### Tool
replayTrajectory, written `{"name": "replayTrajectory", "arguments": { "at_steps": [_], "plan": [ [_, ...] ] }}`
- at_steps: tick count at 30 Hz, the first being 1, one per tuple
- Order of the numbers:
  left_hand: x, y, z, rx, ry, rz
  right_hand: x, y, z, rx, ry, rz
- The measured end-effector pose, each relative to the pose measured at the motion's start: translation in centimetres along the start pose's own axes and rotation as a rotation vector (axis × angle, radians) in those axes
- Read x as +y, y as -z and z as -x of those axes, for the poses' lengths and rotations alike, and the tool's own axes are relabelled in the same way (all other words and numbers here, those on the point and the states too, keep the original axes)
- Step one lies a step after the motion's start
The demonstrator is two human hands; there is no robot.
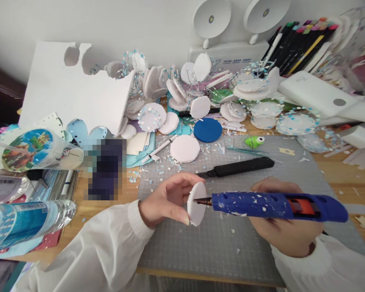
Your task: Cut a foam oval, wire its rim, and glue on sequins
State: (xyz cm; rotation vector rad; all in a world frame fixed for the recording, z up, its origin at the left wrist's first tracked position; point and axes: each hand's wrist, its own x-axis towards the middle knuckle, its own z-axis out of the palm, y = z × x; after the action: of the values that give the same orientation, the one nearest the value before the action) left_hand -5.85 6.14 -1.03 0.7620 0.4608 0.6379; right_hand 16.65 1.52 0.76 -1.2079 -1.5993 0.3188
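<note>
There, lower centre: left hand [170, 198] pinches a white disc [197, 212], right hand [287, 235] grips a blue glue gun [252, 205]!

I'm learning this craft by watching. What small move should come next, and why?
Probably ease the nozzle of the blue glue gun slightly along the white disc: the left hand holds the disc on edge, and the right hand has the gun pointed at its face. Whether nozzle and disc touch is hard to tell.
</note>
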Motion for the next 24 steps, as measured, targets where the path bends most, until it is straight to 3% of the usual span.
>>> {"name": "replayTrajectory", "arguments": {
  "at_steps": [22, 24],
  "plan": [
    [-0.1, 0.0, -0.1, 0.032, 0.036, 0.042, 1.1, 0.7, 0.9, -0.119, -0.006, -0.141],
    [-0.1, 0.0, -0.1, 0.029, 0.034, 0.047, 1.1, 0.5, 1.0, -0.074, -0.061, -0.150]
  ]
}}
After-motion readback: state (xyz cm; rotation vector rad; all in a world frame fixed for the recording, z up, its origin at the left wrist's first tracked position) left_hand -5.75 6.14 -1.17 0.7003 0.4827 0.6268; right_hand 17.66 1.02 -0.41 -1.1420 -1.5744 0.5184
